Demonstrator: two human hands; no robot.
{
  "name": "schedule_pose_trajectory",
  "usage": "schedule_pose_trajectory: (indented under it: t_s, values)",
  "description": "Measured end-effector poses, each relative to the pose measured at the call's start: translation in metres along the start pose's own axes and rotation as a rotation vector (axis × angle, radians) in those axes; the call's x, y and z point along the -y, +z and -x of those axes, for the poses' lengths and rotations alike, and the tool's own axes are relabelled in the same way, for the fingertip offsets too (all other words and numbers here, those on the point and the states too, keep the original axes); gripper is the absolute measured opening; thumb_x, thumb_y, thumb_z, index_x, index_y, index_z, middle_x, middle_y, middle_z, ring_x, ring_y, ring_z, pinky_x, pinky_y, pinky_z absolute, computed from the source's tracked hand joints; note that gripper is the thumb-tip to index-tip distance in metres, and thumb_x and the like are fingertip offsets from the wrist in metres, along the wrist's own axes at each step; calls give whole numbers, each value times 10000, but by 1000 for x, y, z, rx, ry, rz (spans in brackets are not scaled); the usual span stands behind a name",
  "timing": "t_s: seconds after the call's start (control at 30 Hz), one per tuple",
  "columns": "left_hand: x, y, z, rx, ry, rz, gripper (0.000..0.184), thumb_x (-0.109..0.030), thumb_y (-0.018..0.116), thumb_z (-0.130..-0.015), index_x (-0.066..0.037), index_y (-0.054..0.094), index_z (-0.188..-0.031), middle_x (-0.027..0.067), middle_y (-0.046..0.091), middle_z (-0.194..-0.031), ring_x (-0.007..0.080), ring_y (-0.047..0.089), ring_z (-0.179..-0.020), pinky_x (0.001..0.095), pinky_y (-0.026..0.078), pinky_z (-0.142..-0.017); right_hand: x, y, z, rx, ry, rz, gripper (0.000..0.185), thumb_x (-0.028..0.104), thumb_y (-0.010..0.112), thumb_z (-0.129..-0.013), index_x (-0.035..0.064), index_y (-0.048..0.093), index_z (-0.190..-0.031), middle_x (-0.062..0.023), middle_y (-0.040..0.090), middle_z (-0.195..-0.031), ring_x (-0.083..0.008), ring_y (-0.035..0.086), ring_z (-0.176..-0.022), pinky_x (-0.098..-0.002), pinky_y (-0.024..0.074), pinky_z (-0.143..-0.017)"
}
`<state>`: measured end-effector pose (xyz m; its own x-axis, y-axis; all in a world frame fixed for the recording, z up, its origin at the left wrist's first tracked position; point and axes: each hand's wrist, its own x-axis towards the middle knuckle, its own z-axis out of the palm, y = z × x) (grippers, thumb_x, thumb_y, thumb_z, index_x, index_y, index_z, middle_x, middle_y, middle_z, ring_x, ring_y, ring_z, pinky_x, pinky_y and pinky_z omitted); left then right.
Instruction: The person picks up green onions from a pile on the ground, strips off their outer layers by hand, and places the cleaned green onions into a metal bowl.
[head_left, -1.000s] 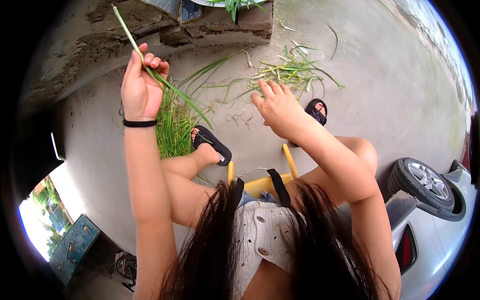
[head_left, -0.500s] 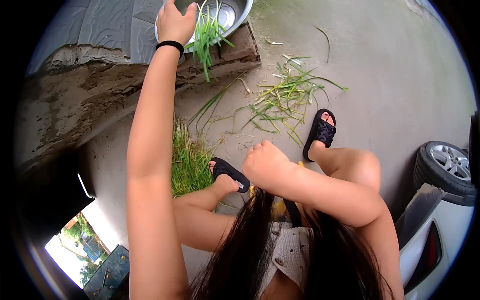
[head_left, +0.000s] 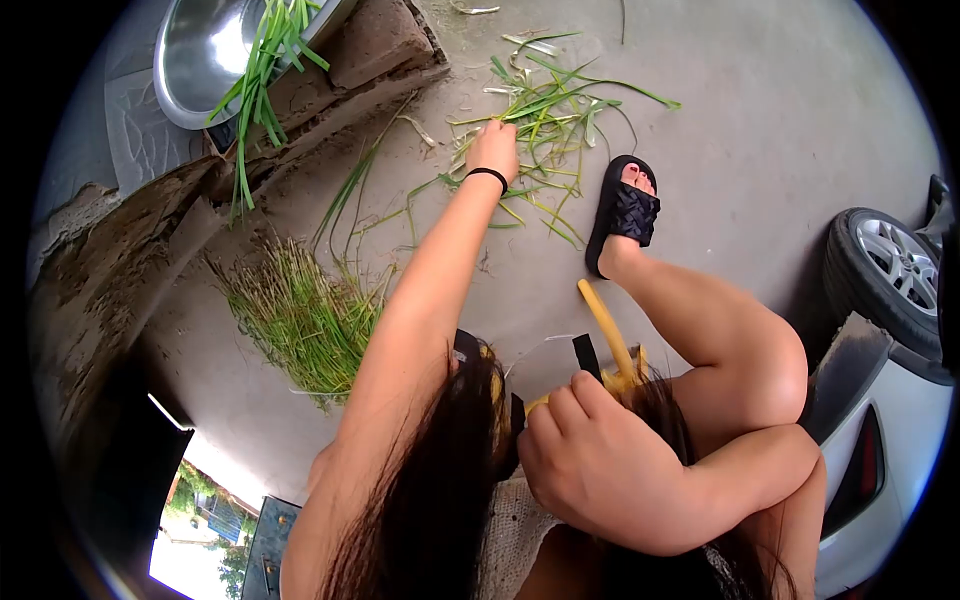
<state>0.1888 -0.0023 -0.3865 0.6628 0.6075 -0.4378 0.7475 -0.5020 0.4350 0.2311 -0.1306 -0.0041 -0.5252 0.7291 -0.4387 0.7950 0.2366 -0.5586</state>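
Note:
My left hand [head_left: 494,150] reaches down to the near edge of loose green leaves and pale peelings [head_left: 555,115] on the ground. Its fingers are curled together, and what they hold is hidden. Close to my lap, my right hand [head_left: 600,465] is closed, knuckles up; its palm is out of sight. Long green stalks [head_left: 262,85] hang over the rim of a metal basin [head_left: 180,95] at the upper left. A dense bundle of thin green stalks [head_left: 305,320] lies on the ground left of my left forearm.
The basin rests on a ledge of brick and stone [head_left: 375,45]. My sandalled foot [head_left: 627,215] is right of the leaves. A yellow seat frame [head_left: 605,325] shows between my legs. At the right are a wheel [head_left: 885,270] and a silver car [head_left: 890,540].
My left hand has moved from the basin down to the scattered leaves. My right hand has come closer to my body. The view has shifted, bringing more of the basin into sight.

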Motion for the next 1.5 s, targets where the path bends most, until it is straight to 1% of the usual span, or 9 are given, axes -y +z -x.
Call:
schedule_pose_trajectory:
  t_s: [0.17,0.3,0.43,0.6,0.8,1.07,1.2,1.37,1.5]
  values:
    - [-3,28,-37,38,90,-214,190,-149,601,-794,-97,601,-976,101,594,-1005,262,576,-958,396,478,-815,-14,-15,-14,-75,-11,-93,168,172,542,-695,17,594,-655,-74,472,-651,-215,471,-653,-326,409,-702]
    - [4,38,-38,58,-128,-114,190,-205,632,-781,-79,606,-921,101,627,-931,280,617,-783,390,494,-745,-18,-18,-21,-63,16,-101,156,169,546,-681,22,593,-658,-75,479,-652,-224,490,-671,-344,427,-745]
    - [9,4,-14,218,-176,505,226,-279,691,-762,-72,635,-834,45,622,-754,163,589,-710,307,473,-662,-10,-2,-14,-110,41,-8,149,166,550,-684,24,592,-676,-58,478,-647,-211,482,-668,-324,410,-719]
    - [0,-89,22,598,-187,971,199,-218,661,-836,-52,631,-942,0,630,-874,83,547,-810,240,422,-773,-6,-18,-9,-61,36,49,125,160,564,-711,43,607,-703,-36,522,-683,-197,505,-697,-300,405,-700]
    - [-41,-182,84,347,-240,1191,215,-176,632,-853,-20,591,-996,44,629,-901,113,575,-856,256,438,-804,-49,-26,3,-289,255,6,244,197,638,-778,-8,577,-660,-140,582,-665,-298,594,-657,-401,454,-582]
    - [-83,-269,185,121,-22,1234,143,-147,586,-887,-42,545,-975,31,606,-898,101,563,-876,243,432,-824,-87,-69,2,-482,511,-47,322,257,721,-724,-44,622,-779,-206,631,-805,-351,614,-794,-396,494,-704]
    - [-101,-279,225,-20,123,1361,152,-146,535,-917,-46,500,-1025,44,610,-927,113,570,-899,245,426,-834,-66,-82,-1,-578,254,-390,437,255,742,-710,-39,592,-996,-185,636,-900,-327,615,-842,-380,489,-738]
    - [-109,-294,262,18,101,1557,175,-199,489,-941,-69,484,-1059,28,591,-871,150,555,-927,299,408,-864,-44,-85,-13,-566,-216,-936,380,48,639,-812,-1,531,-1173,-42,607,-940,-58,544,-774,-211,457,-714]
    - [-85,-286,268,201,185,1710,197,-236,435,-963,-71,490,-1055,7,562,-880,162,552,-911,317,410,-866,-30,-87,-17,-408,-261,-1083,210,90,601,-858,-14,593,-1040,-57,636,-901,-84,575,-766,-251,488,-691]
